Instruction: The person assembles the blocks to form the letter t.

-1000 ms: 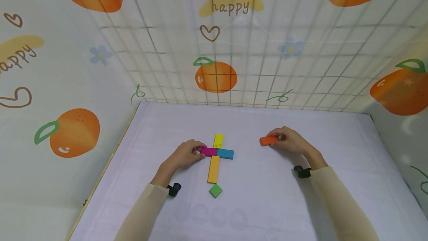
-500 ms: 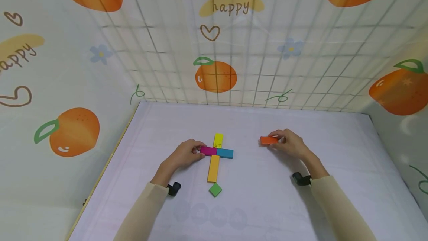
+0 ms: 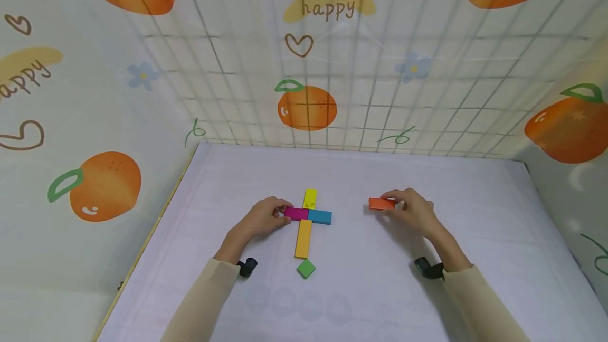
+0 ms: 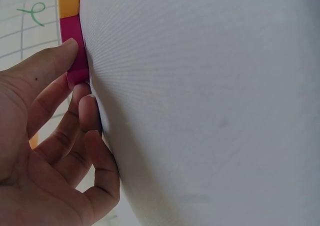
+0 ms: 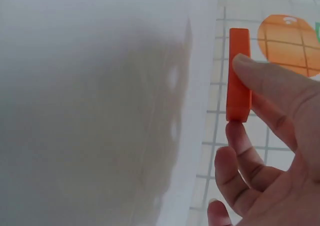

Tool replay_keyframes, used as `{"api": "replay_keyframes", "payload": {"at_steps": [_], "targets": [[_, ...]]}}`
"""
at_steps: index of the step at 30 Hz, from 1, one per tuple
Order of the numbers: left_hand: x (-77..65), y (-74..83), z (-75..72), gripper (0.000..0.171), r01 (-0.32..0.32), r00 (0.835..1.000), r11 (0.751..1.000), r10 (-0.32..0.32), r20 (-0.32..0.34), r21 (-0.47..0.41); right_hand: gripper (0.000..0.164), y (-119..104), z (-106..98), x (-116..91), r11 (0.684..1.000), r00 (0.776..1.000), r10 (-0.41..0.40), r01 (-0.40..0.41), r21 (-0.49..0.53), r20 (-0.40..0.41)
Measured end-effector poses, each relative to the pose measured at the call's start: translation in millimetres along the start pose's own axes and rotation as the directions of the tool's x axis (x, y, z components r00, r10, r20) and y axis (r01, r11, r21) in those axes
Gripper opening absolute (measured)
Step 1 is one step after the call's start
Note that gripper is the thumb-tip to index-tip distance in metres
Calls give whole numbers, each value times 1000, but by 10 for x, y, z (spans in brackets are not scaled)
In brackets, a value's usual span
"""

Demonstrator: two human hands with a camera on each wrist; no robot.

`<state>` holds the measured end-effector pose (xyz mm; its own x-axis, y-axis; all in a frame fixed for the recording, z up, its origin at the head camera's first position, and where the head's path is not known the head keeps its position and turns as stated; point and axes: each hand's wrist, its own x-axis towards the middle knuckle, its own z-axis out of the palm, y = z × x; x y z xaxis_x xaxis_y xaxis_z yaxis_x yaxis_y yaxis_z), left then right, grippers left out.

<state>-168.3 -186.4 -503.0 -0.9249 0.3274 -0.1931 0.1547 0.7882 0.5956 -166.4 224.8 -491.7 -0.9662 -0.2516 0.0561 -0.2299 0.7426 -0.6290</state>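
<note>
My left hand (image 3: 260,218) pinches the left end of a magenta block (image 3: 296,214) between thumb and fingers; the block lies flat on the table. Its right end meets a blue block (image 3: 320,217). Above their join lies a yellow block (image 3: 310,198), and below it a longer orange-yellow block (image 3: 303,239). A green square block (image 3: 306,268), turned like a diamond, sits at the lower tip. Off to the right, my right hand (image 3: 412,210) holds a red-orange block (image 3: 381,203) by its sides. In the right wrist view that block (image 5: 239,76) is raised off the table.
A white sheet covers the table (image 3: 342,300), whose left edge shows a yellowish strip (image 3: 147,247). Printed curtains with oranges stand at the back (image 3: 247,67) and sides. Black wrist cameras are strapped to the left (image 3: 247,267) and right (image 3: 429,268) wrists.
My right hand has shifted slightly toward me with the red-orange block, which now shows more of its front side. The left hand and the laid blocks look the same.
</note>
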Motion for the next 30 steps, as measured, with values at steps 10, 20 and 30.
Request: {"api": "replay_keyframes", "payload": {"at_steps": [10,20,30], "targets": [[3,1,11,36,11,1000,1000,-11,2,3,31,-170,61,-226,999,999,-39,40,21,-22],[20,-17,28,35,16,1000,1000,-16,1,6,34,-317,131,-419,997,997,-65,66,32,-30],[27,-17,10,35,-12,1000,1000,12,-1,5,33,-460,202,-574,996,997,-68,70,57,-37]]}}
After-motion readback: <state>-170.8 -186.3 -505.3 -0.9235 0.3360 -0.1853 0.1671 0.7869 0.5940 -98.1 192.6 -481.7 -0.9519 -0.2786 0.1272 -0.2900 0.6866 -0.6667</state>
